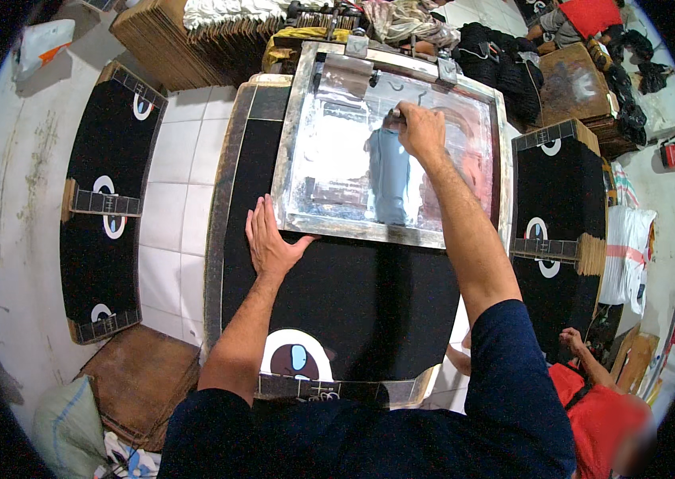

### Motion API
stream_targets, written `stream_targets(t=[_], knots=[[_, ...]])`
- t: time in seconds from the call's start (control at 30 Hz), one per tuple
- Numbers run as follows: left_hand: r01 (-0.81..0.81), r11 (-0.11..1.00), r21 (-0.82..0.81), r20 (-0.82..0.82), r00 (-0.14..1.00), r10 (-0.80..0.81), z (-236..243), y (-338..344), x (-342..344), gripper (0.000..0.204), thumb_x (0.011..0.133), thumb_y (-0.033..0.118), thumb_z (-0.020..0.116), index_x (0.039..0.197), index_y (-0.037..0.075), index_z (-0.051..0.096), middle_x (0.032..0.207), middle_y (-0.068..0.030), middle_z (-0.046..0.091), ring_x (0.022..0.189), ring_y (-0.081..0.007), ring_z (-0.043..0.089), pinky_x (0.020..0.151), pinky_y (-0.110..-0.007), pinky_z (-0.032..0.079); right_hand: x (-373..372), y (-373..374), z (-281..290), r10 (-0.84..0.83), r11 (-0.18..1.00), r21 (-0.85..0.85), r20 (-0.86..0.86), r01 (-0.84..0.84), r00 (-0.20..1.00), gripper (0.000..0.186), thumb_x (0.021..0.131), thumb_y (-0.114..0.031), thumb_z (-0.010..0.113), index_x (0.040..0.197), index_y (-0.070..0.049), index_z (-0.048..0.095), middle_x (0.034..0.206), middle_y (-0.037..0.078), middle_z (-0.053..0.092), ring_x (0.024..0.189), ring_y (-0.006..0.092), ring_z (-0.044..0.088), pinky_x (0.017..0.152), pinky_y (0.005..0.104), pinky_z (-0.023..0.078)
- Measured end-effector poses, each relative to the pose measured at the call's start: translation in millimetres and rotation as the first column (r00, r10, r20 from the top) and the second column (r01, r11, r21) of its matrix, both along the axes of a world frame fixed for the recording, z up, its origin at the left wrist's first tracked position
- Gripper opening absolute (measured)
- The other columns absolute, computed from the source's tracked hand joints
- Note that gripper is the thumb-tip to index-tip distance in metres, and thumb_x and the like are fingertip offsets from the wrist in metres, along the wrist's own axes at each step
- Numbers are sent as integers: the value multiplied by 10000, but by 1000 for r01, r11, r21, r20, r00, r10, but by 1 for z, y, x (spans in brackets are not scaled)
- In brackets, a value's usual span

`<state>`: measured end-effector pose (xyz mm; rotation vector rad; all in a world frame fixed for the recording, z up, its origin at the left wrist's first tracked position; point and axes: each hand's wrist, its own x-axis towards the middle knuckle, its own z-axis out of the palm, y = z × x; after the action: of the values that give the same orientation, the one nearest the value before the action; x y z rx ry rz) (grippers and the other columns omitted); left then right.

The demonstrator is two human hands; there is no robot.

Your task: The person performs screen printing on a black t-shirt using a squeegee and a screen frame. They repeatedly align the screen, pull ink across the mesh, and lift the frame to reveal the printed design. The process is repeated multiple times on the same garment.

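Note:
A screen-printing frame (385, 231) with a wooden border and a shiny, see-through mesh lies over the far part of a board covered in black cloth (353, 295). My right hand (423, 129) is closed around a short dark handle (394, 117) above the mesh; the rest of that tool is hard to make out. Below this hand, a blue-grey band runs down the mesh. My left hand (271, 243) lies flat with fingers stretched at the frame's lower left corner, thumb along its near edge. A white ring with a dark, light-blue-marked centre (298, 355) shows on the near cloth.
Similar black-covered boards stand at left (102, 263) and right (557, 191). Metal clamps (357, 46) hold the frame's far edge. Stacked brown boards (154, 40) and a black fabric heap (493, 64) lie behind. A person in red (593, 407) is at lower right.

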<state>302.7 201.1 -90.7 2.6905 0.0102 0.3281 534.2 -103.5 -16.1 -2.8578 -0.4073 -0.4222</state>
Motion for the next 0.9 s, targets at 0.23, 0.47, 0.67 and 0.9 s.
stream_targets(t=[0.23,0.47,0.67,0.9], knots=[[3,999,-52,11,1000,-2,3,-1,-1,1280,678,509,923,1601,-23,213,1614,-247,343,1503,-372,339,1248,-566,234,-86,-7,0,47,997,-51,-175,-56,984,177,811,-95,683,984,-131,680,874,70,680,861,323,674,762,481,422],[-5,998,-57,-12,1000,5,6,1,1,1273,672,518,920,1587,-49,239,1583,-270,373,1496,-366,355,1247,-561,235,-2,-6,4,-9,1000,-17,-111,7,994,158,835,-123,731,989,-149,708,929,105,757,915,339,716,762,500,429],[0,999,-47,-5,1000,0,6,0,1,1271,677,515,917,1585,-54,234,1578,-265,376,1495,-363,354,1254,-552,226,-38,-4,-13,3,999,-35,-125,-8,992,137,837,-126,728,961,-126,670,885,92,711,898,337,680,755,493,431],[1,997,-78,7,1000,-1,9,0,1,1273,685,506,917,1592,-49,217,1574,-264,380,1498,-360,350,1260,-540,215,-98,3,-3,10,1000,-22,-40,-11,999,193,848,-157,771,995,-113,654,914,61,688,908,291,658,767,461,408]])
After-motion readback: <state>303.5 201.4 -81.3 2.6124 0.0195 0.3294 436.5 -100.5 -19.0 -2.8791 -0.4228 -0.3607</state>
